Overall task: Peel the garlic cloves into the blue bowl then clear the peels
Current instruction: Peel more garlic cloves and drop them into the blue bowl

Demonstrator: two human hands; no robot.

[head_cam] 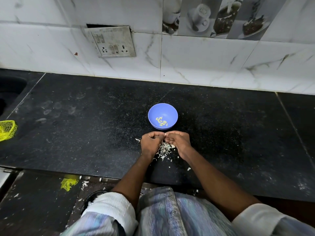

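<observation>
Centrally, a small pale piece, possibly a garlic clove point(165, 134), is being pinched between left hand point(150, 142) and right hand point(179, 141), peels point(164, 149) beneath, blue bowl point(163, 116) at twelve o'clock, bare counter point(85, 125) all around.

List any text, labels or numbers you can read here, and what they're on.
None readable.
Switch plate: no legible markings.
Picture tiles: cups and bowls only, no words.
Blue bowl: plain.
Yellow net: no label visible.

White marble-look wall tiles point(196, 65) behind a black speckled counter point(85, 125); grimy switchboard point(111, 41) — dark floor point(34, 210) below.
</observation>
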